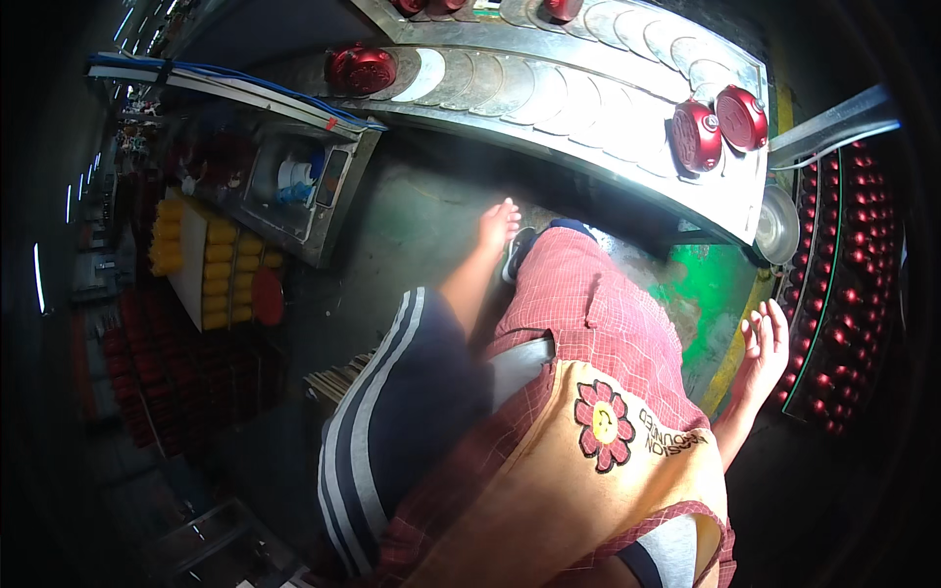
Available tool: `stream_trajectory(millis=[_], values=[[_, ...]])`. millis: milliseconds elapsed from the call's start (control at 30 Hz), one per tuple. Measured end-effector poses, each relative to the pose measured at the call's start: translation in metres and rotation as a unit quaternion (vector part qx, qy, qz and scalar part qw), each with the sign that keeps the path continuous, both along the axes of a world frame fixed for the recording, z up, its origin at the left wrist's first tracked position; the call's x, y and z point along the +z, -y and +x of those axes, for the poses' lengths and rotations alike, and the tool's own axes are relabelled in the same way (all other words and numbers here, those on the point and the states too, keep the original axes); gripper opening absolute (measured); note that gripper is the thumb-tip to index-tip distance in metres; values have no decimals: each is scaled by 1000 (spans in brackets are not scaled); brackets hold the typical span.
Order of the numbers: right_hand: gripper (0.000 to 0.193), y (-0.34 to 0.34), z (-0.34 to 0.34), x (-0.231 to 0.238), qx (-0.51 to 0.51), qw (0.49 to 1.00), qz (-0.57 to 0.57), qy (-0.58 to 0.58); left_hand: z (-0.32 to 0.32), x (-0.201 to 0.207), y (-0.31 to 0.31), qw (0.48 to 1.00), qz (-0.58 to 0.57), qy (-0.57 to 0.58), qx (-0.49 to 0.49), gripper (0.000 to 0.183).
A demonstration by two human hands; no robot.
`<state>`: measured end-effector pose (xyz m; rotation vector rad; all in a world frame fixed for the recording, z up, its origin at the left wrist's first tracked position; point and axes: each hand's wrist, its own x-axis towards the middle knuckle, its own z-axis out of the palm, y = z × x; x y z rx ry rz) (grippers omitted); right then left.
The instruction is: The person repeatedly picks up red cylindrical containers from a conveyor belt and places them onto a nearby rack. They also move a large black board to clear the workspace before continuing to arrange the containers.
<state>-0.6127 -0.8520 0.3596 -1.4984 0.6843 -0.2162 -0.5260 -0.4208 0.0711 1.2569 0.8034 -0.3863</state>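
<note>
My left hand (pixel 500 221) hangs over the floor, short of the conveyor, its fingers loosely bent with nothing seen in them. My right hand (pixel 767 343) is out to the right, palm up, holding nothing, with its fingers slightly curled and apart. Ahead runs a conveyor (pixel 529 90) of overlapping round metal plates. Two shiny red round pieces of cookware, one (pixel 697 136) beside another (pixel 741 118), stand tilted at its right end. Another red piece (pixel 363 71) sits toward the left. A round metal bowl (pixel 777 225) is at the conveyor's right corner, nearest my right hand.
Rows of red round pieces (pixel 843 294) fill a rack on the right. A metal-framed station (pixel 306 201) with a blue cloth stands left, near stacked yellow pieces (pixel 223 279) and a red disc (pixel 267 296). A metal post (pixel 833 125) juts in at the upper right.
</note>
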Motion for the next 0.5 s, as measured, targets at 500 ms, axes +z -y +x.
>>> stream_trajectory(millis=[500], values=[[27,201,-62,-10,-204,976,9,81,93,101,369,805,-68,68,-586,30]])
